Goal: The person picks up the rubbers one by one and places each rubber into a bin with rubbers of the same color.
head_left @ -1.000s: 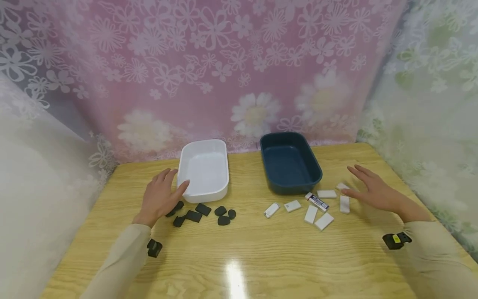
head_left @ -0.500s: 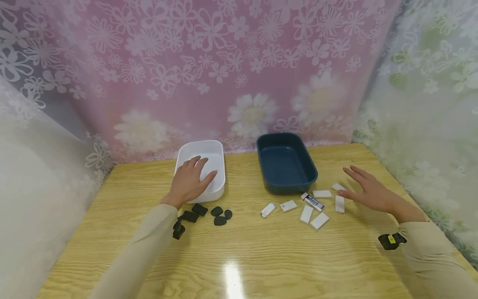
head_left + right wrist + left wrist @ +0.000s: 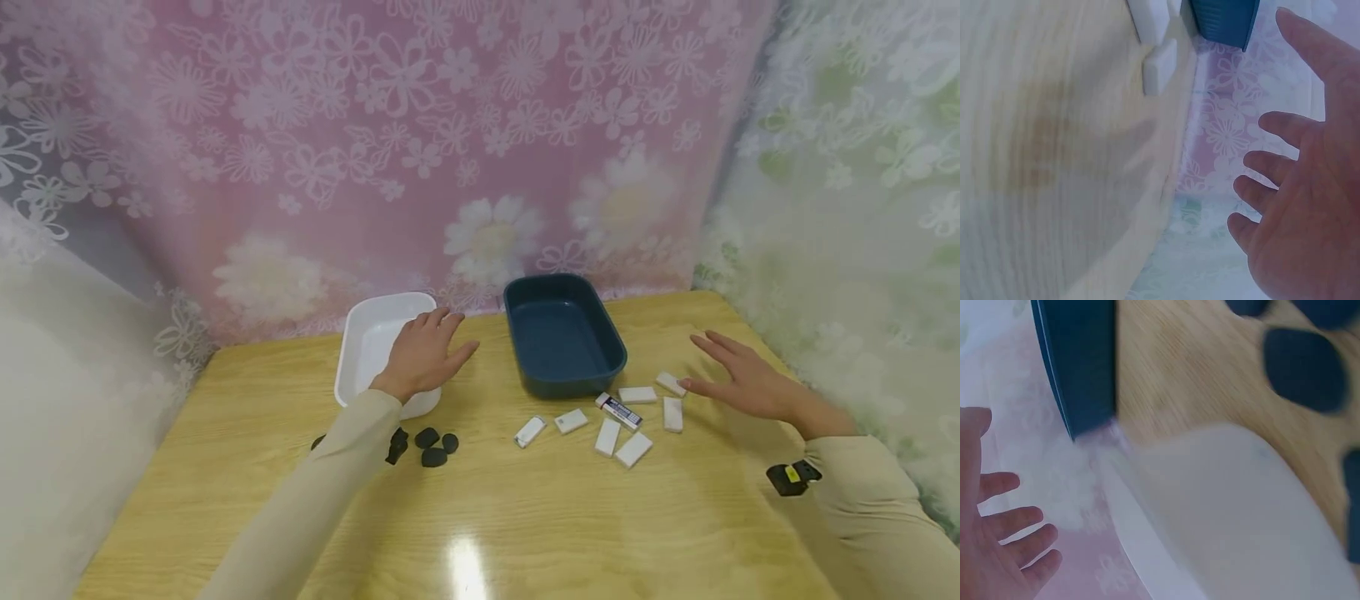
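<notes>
Nearest to me the wooden table (image 3: 480, 517) shows a bright glare spot, and my two beige sleeves reach out across it. A small black device (image 3: 793, 477) sits at my right wrist. Further out on the left, a few black pebble-like pieces (image 3: 431, 446) lie in a loose cluster just beside my left forearm, which hides some of them. To the right of the middle, several white erasers (image 3: 607, 435) are scattered near one another, one with a printed sleeve (image 3: 619, 409). My right hand (image 3: 738, 379) hovers flat just beside the rightmost erasers, fingers spread and straight, holding nothing; whether the thumb tip touches the nearest eraser I cannot tell. My left hand (image 3: 426, 354) is likewise spread, palm down, over the right near part of the white tray (image 3: 367, 346), gripping nothing; the wrist view shows its fingers (image 3: 1019, 544) apart. Just beyond the erasers stands the dark blue tray (image 3: 562, 333), side by side with the white one. Behind both hangs a pink floral curtain (image 3: 420, 142).
</notes>
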A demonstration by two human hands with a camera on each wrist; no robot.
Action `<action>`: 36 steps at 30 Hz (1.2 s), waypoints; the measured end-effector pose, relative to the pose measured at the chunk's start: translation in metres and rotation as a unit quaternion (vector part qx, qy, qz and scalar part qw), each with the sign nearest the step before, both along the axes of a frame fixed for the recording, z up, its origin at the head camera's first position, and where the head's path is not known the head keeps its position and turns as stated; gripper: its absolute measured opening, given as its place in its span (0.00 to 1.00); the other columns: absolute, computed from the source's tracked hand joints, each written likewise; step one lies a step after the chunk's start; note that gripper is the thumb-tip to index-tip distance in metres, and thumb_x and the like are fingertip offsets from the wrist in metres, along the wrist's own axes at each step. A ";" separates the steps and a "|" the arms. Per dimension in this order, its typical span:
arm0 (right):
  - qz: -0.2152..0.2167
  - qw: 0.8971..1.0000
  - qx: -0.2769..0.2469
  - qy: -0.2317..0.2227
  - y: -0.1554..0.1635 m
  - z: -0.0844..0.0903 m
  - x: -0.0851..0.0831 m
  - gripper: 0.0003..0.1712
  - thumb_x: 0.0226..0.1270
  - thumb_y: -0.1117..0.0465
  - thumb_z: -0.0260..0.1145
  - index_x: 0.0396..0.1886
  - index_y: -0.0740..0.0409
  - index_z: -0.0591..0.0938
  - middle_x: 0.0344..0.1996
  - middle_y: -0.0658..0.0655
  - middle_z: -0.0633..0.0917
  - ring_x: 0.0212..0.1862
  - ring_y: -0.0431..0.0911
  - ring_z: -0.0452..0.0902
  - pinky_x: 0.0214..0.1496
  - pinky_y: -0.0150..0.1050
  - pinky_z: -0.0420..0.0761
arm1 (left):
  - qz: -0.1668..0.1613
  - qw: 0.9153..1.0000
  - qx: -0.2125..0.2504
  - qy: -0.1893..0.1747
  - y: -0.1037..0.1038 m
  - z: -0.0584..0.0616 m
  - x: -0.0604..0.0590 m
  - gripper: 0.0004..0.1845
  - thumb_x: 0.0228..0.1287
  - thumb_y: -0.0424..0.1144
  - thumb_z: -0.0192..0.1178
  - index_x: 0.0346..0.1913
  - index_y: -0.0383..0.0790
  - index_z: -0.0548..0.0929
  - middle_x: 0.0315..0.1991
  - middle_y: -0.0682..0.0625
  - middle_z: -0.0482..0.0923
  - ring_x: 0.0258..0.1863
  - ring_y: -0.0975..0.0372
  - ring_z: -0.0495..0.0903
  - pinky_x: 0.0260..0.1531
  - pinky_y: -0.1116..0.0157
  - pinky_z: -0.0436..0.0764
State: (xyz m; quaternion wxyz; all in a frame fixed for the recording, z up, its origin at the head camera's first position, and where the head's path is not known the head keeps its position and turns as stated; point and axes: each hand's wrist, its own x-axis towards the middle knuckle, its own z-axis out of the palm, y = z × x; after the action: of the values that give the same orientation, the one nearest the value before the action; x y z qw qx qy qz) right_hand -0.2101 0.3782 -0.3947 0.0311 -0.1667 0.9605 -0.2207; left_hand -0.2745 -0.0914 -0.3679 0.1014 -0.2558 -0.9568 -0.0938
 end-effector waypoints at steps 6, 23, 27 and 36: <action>0.000 1.000 -0.007 0.006 0.006 0.000 0.000 0.48 0.66 0.47 0.63 0.75 0.63 0.51 0.70 0.75 0.48 0.67 0.75 0.42 0.56 0.73 0.50 | -0.025 0.999 -0.020 -0.004 0.038 0.002 -0.011 0.31 0.71 0.61 0.43 0.65 0.44 0.70 0.63 0.44 0.67 0.62 0.50 0.66 0.58 0.50 0.66; -0.006 1.000 0.010 0.008 0.005 0.005 0.005 0.46 0.66 0.45 0.62 0.74 0.64 0.55 0.70 0.74 0.51 0.67 0.74 0.46 0.57 0.71 0.53 | 0.058 0.995 0.026 -0.077 0.132 0.002 -0.031 0.32 0.74 0.57 0.40 0.67 0.36 0.64 0.59 0.41 0.68 0.47 0.52 0.77 0.41 0.57 0.79; -0.009 1.000 0.005 0.004 0.003 -0.001 0.008 0.46 0.67 0.45 0.62 0.74 0.64 0.55 0.70 0.74 0.51 0.67 0.74 0.46 0.58 0.71 0.52 | 0.076 0.992 0.045 -0.094 0.147 -0.004 -0.029 0.31 0.74 0.53 0.45 0.66 0.30 0.62 0.57 0.38 0.69 0.45 0.51 0.77 0.45 0.58 0.77; -0.007 1.000 0.000 0.009 0.010 -0.013 0.017 0.44 0.67 0.46 0.62 0.73 0.64 0.56 0.70 0.74 0.51 0.67 0.74 0.46 0.57 0.71 0.52 | 0.115 0.993 -0.023 -0.023 0.149 -0.020 -0.039 0.22 0.70 0.45 0.53 0.60 0.34 0.69 0.54 0.38 0.69 0.54 0.48 0.67 0.52 0.55 0.72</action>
State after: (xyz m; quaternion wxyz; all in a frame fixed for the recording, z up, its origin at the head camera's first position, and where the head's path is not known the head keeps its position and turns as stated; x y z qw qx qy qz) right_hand -0.1935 0.3886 -0.4073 0.0207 -0.1615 0.9620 -0.2192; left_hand -0.3136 0.0573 -0.3882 0.0831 -0.1442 -0.9839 -0.0649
